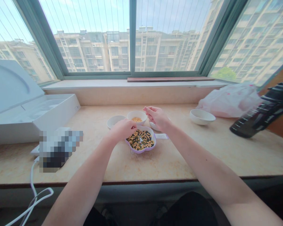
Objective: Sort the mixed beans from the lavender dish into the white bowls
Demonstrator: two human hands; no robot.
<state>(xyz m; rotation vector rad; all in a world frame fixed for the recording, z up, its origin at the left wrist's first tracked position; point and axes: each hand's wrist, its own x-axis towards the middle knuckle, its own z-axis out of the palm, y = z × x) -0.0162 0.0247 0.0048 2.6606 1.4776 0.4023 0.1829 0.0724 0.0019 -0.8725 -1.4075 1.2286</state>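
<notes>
A white dish with a lilac rim holds mixed black, yellow and green beans. Over its upper left edge is my left hand, fingers closed together; anything in them is hidden. My right hand is pinched, its fingertips just above the right rim of a white bowl. Yellow beans lie in that bowl. Whatever the right fingertips hold is too small to make out. A second white bowl sits behind my left hand, and another is partly covered by my right hand.
Another white bowl stands to the right, before a plastic bag and a tilted dark bottle. On the left are an open white box, a blurred-out object and a white cable. Windows rise behind the ledge.
</notes>
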